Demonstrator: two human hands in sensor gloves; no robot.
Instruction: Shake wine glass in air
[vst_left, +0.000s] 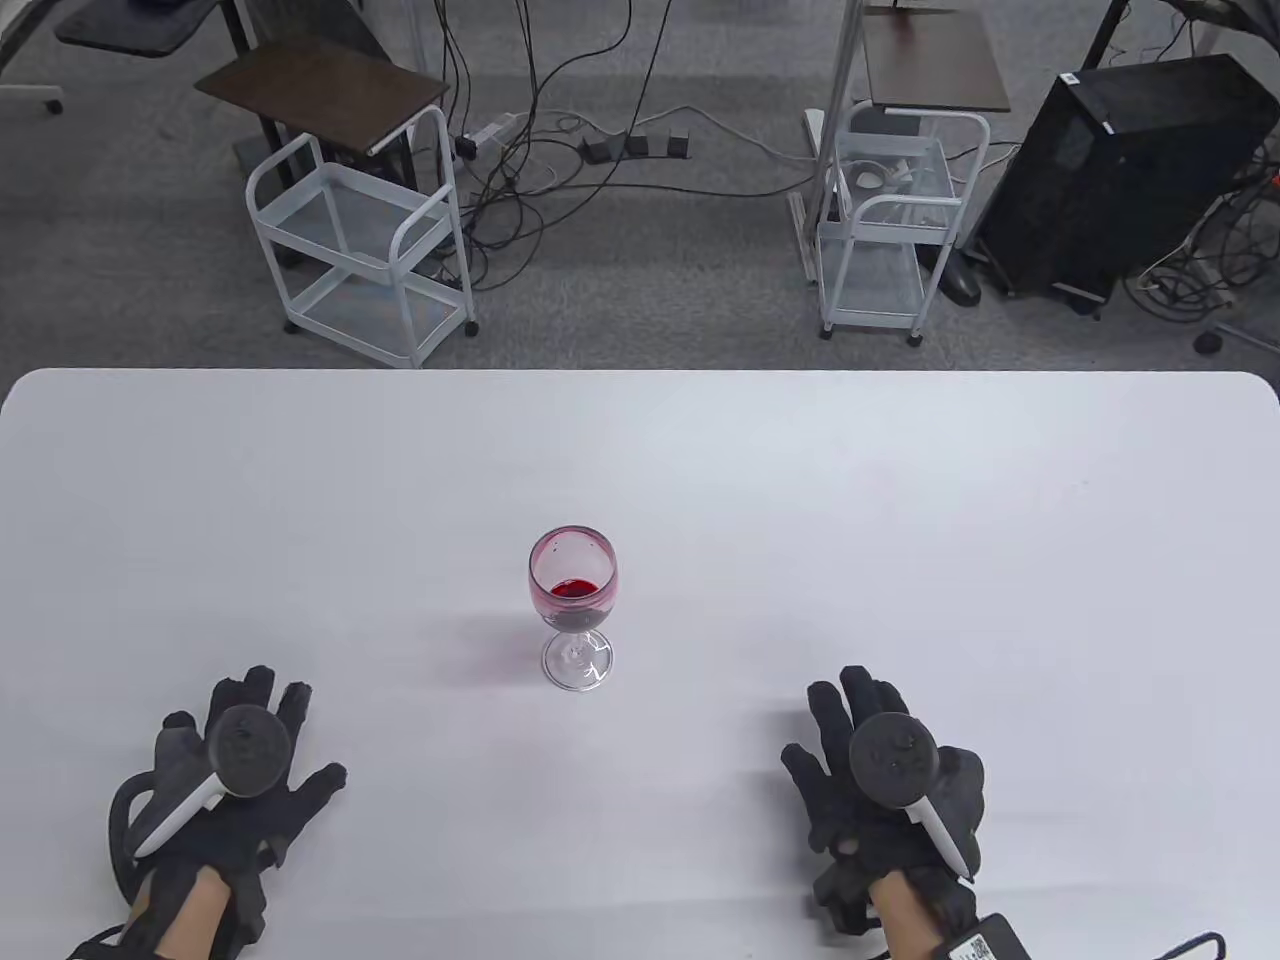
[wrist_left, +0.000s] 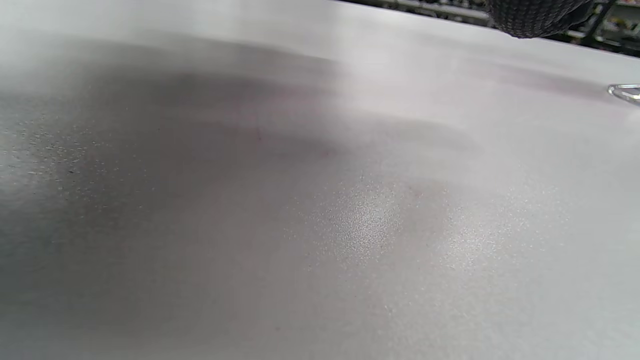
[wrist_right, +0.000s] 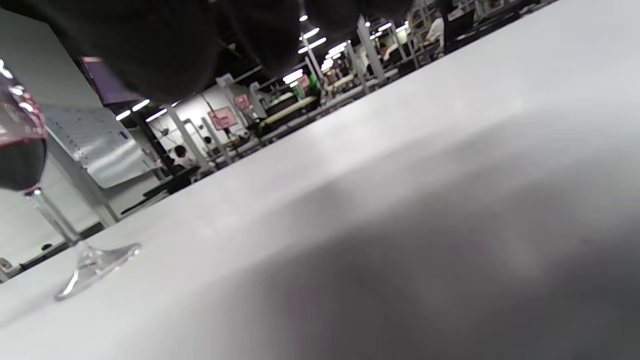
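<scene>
A clear wine glass (vst_left: 574, 606) with a little red wine stands upright on the white table (vst_left: 900, 480), near the middle. My left hand (vst_left: 245, 765) lies flat on the table at the front left, fingers spread, holding nothing. My right hand (vst_left: 870, 760) lies flat at the front right, also holding nothing. Both are well apart from the glass. In the right wrist view the glass (wrist_right: 30, 165) stands at the left edge, with its foot (wrist_right: 97, 267) on the table and dark fingers (wrist_right: 165, 45) along the top. In the left wrist view only the edge of the glass foot (wrist_left: 626, 93) and a fingertip (wrist_left: 535, 17) show.
Beyond the table's far edge are two white wire carts (vst_left: 365, 245) (vst_left: 895, 225), a black computer case (vst_left: 1120, 170), small side tables and cables on the grey carpet.
</scene>
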